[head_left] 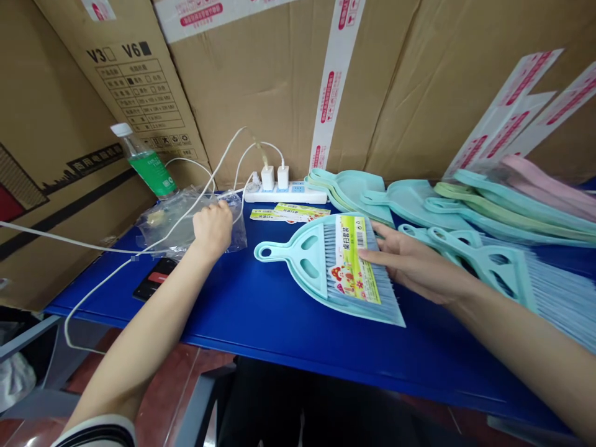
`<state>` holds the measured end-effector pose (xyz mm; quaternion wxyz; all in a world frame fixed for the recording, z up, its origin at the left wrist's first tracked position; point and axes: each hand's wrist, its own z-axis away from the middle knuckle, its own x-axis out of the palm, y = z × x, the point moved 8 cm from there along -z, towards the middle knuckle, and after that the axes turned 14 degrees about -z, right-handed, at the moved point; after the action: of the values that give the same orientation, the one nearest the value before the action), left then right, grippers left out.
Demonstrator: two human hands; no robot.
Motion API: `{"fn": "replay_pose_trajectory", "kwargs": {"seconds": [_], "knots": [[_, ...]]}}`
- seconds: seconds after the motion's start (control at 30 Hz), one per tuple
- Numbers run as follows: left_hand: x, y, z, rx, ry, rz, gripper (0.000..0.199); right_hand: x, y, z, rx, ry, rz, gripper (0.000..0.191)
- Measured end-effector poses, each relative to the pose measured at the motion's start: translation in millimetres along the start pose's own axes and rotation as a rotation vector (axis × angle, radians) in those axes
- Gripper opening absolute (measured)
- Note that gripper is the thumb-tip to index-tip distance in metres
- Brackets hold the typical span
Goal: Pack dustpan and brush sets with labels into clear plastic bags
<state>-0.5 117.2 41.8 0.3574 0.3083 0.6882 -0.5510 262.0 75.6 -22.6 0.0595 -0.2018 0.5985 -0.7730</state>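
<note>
In the head view my right hand [414, 264] grips the right side of a light-blue dustpan [305, 264], thumb on top. A matching brush [333, 279] with grey-blue bristles lies nested on the pan, and a yellow-green printed card [356, 261] wraps the bristles. The handle end with its hole points left. My left hand [213, 228] is closed over the pile of clear plastic bags [179, 217] at the left, knuckles up; its fingertips are hidden on the far side, against the plastic.
A power strip [286, 194] with white chargers and loose cables stands behind. More cards [288, 213] lie before it. Stacked dustpans [358, 189] and brushes [493, 261] fill the right. A bottle [149, 167] and phone [153, 278] are left. Cardboard boxes [279, 93] wall the back.
</note>
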Motion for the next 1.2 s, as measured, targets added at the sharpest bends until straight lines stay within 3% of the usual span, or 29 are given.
{"fn": "replay_pose_trajectory", "kwargs": {"seconds": [0.2, 0.57, 0.8, 1.2], "knots": [[6.4, -0.9, -13.7, 0.003, 0.033, 0.015, 0.039, -3.7, -0.2, -1.5, -0.015, 0.037, 0.007, 0.072], [-4.3, 3.7, -11.3, 0.065, 0.108, 0.063, 0.041, -16.0, -4.3, -2.8, -0.051, 0.113, -0.090, 0.065], [5.0, 15.1, -12.3, 0.145, 0.056, 0.070, 0.037, -15.9, -4.6, -3.2, -0.079, 0.075, -0.084, 0.056], [-14.7, 38.5, 23.4, 0.377, 0.131, 0.079, 0.033, -23.8, -12.5, -1.7, -0.097, 0.203, -0.138, 0.044]]}}
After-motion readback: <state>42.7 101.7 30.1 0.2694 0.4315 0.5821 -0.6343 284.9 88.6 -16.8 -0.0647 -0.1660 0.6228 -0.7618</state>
